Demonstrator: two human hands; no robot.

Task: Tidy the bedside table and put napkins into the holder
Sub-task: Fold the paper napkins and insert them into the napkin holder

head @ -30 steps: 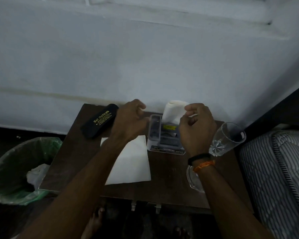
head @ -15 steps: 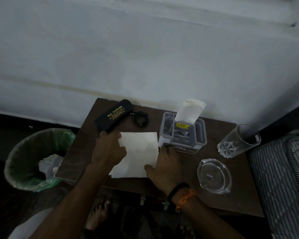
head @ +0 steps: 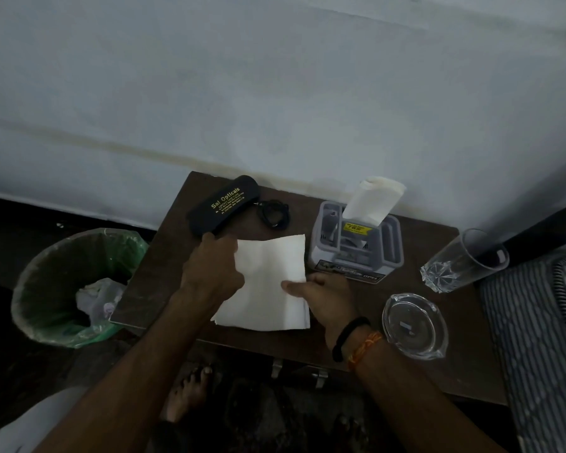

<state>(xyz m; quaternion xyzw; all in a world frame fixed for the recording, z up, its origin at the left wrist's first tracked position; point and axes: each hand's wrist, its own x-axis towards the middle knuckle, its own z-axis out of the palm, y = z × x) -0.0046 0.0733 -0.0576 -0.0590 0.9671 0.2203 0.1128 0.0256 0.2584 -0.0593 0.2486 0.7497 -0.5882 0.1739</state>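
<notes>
Dim light, head view down on the bedside table [head: 415, 361]. One napkin [head: 373, 199] already stood rolled in the middle slot of the grey holder [head: 355, 253], sticking up above its rim. A second napkin [head: 268, 282] lay flat on the table, just left of the holder, not yet folded. Left hand [head: 211, 273] rested on the flat napkin's left edge, fingers curled at the top corner; could not tell whether it pinched the paper or only pressed it. Right hand [head: 324, 297] sat at the right edge, thumb laid on top of the sheet, fingers seemingly under it, apparently pinching. Judged the job part done: one napkin in, this one to be folded or rolled and set in. Still loose on the table: black spectacle case [head: 223, 204], a small dark coiled thing [head: 273, 212] beside it, glass tumbler [head: 464, 259] lying tilted, glass ashtray [head: 414, 325]. Bin [head: 62, 286] stood left of the table, with rubbish inside.
</notes>
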